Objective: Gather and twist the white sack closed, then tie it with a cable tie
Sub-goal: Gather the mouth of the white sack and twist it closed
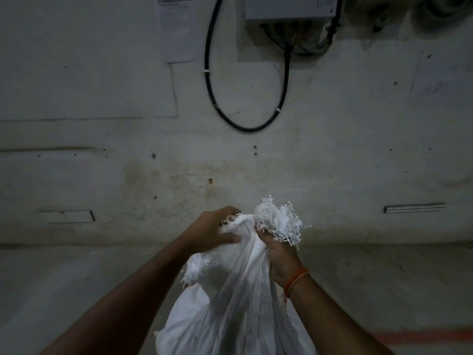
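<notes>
Already the white sack [238,303] hangs straight down below both hands, its neck running upward between them: the right hand [279,254] clenches the gathered neck under the frayed mouth [279,221], while the left hand [215,231], just beside, pinches loose fabric.

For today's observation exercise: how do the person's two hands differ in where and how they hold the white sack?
The left hand grips the white sack at the mouth edge, wrist bare. The right hand grips the gathered neck below the frayed top and wears an orange wristband. Both clutch fabric.
</notes>
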A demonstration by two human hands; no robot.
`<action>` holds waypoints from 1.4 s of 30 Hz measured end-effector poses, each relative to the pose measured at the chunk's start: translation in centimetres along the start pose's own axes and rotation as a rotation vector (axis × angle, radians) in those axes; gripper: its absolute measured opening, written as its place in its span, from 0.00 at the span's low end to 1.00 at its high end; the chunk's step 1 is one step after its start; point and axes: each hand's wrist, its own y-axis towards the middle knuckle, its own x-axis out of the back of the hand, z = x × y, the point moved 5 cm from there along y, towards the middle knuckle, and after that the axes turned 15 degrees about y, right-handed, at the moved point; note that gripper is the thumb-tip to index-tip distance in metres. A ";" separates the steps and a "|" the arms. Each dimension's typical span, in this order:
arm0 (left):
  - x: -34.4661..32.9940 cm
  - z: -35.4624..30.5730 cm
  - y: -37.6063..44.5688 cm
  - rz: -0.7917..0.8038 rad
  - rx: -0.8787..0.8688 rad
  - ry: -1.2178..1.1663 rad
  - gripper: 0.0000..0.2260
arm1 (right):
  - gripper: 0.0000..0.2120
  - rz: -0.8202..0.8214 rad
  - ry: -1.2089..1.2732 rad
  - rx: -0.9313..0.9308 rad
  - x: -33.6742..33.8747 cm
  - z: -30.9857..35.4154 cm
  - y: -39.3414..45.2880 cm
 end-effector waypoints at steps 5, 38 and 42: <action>1.7 4.0 -1.6 -0.161 0.106 0.168 0.07 | 0.29 0.031 0.074 0.018 -0.7 0.1 -1.0; 3.6 6.3 -2.8 -0.251 0.371 0.246 0.09 | 0.42 0.054 0.181 -0.068 -0.8 -1.6 -1.1; 4.7 5.1 -1.3 -0.318 0.444 -0.205 0.08 | 0.27 0.086 0.196 -0.111 -1.5 -1.8 -1.1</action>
